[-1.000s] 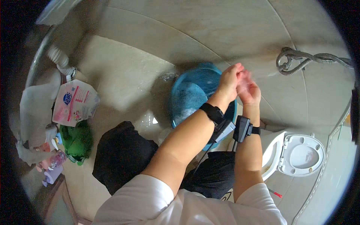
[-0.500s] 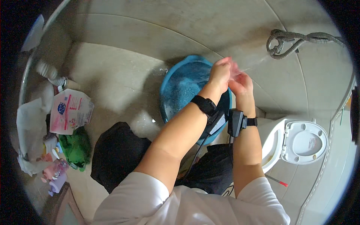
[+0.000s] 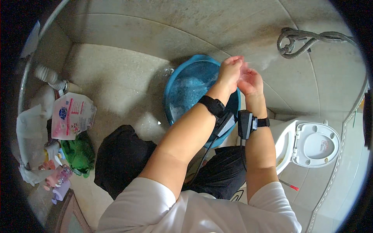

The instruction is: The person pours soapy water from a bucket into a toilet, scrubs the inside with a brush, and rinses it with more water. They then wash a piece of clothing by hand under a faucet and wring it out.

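Note:
My left hand [image 3: 230,73] and my right hand [image 3: 252,83] are close together above the right rim of a blue basin [image 3: 168,105]. A spray of water [image 3: 268,59] strikes them from the right. The right hand is open and cupped, palm up. The left hand's fingers are bent loosely toward the right one, apart and holding nothing. Bluish water [image 3: 190,91] with some foam fills part of the basin. Black straps with small devices circle both wrists, and a cable runs down from each. Where the fingers meet, the spray blurs them.
A coiled metal hose [image 3: 289,44] hangs at the wall tap. The toilet [image 3: 316,145], lid raised, stands right. At left lie a pink-and-white detergent bag [image 3: 74,116], a green bag [image 3: 79,153] and several bottles [image 3: 60,186]. A red-tipped stick [image 3: 289,185] lies near the toilet.
Both hands stay in the water spray; the right hand has shifted slightly and its fingers show a little more spread. The whole view has moved slightly. Nothing was picked up.

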Tool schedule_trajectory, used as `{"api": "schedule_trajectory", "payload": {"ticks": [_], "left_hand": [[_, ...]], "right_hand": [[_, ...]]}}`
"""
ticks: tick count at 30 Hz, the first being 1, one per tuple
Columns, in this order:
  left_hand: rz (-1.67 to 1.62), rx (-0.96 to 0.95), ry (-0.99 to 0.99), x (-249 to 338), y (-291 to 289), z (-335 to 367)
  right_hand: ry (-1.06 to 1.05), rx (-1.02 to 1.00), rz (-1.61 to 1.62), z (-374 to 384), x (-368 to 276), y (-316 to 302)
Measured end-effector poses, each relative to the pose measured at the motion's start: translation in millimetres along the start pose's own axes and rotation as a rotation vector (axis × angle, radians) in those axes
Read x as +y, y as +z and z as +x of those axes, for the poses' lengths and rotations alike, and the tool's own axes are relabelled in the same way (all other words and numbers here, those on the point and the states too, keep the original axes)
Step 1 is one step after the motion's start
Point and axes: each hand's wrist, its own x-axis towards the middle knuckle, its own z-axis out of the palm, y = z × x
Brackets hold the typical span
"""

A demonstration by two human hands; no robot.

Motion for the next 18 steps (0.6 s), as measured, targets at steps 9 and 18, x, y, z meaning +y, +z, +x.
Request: {"api": "schedule_trajectory", "payload": {"ticks": [9,18], "left_hand": [[0.124,-0.021,0.065,0.0,-2.5,3.6],[0.151,-0.005,0.118,-9.2,2.5,4.3]], "right_hand": [[-0.030,-0.049,0.002,0.8,5.5,5.1],[0.068,-0.159,0.000,7.6,-10.4,-18.5]]}}
